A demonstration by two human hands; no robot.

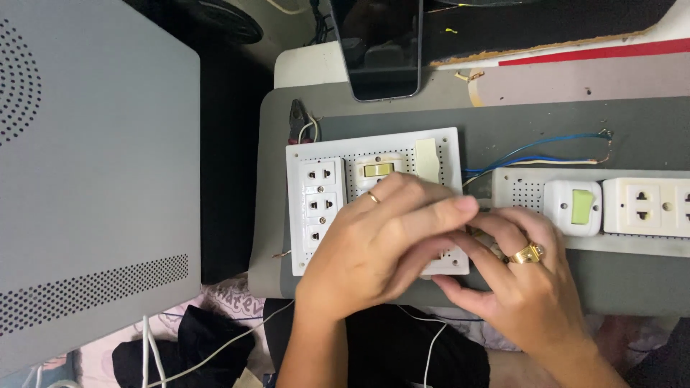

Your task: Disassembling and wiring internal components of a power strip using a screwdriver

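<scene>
At near edge, dark cloth and white cords lying below the counter. Just above, both hands meeting over the right lower corner of the white board. Left hand laid flat across board, ring on one finger, fingers stretched right, thumb tucked under. Right hand coming in from the right, gold ring showing, fingers curled toward left fingertips. Something small and brassy glimpsed between the fingertips; cannot tell what it is, nor which hand pinches it. Grip state of either hand not clear: fingers bunched, contact point hidden.

On board, left column of three sockets uncovered, yellowish switch just above left knuckles, pale blank plate beside it. Board flat on grey counter, mostly covered on its right half.

To the right, second perforated strip carrying green switch and another socket, just beside right hand. Blue and white wires running from between the boards toward far right. Pliers at board's far left corner. Farther, dark phone propped upright. Large grey perforated case filling the left side.
</scene>
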